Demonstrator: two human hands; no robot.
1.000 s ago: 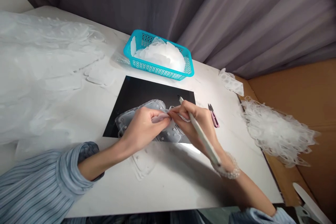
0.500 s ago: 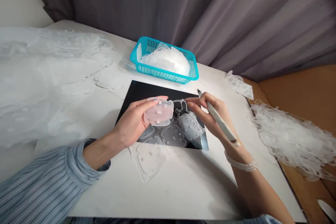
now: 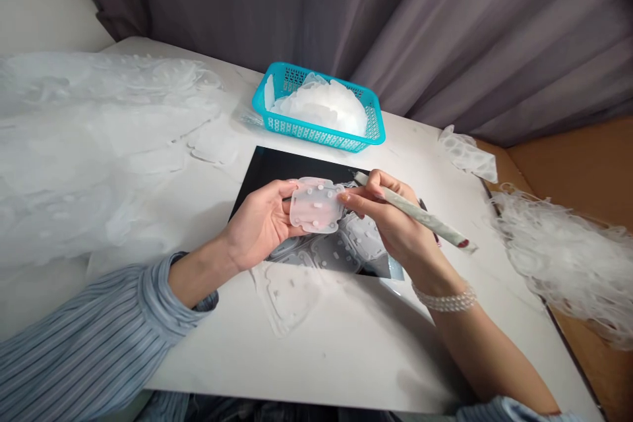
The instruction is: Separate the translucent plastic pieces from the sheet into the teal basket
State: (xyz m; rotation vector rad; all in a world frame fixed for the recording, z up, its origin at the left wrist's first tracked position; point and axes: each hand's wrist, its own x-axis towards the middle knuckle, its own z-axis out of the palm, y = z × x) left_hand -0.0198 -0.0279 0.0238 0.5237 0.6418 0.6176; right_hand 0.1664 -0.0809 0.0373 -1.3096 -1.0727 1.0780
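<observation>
My left hand (image 3: 260, 224) holds a translucent white silicone pad (image 3: 316, 206) with small raised nubs, lifted above a black mat (image 3: 277, 171). My right hand (image 3: 390, 217) grips a long pale pen-like tool (image 3: 420, 214) and its fingertips touch the pad's right edge. Below the hands, a sheet of joined silicone pads (image 3: 341, 247) lies on the mat. One loose pad (image 3: 289, 293) rests on the white table (image 3: 336, 349) in front of the mat.
A turquoise basket (image 3: 316, 135) filled with white pads stands behind the mat. A big heap of translucent sheets (image 3: 74, 145) covers the table's left side. Trimmed scrap (image 3: 568, 257) is piled at the right over brown cardboard (image 3: 583, 165). Grey curtains hang behind.
The left hand pulled one pad free of the sheet and lifted it. The right hand, holding the tool, came back to the pad's right edge. The view shifted slightly left.
</observation>
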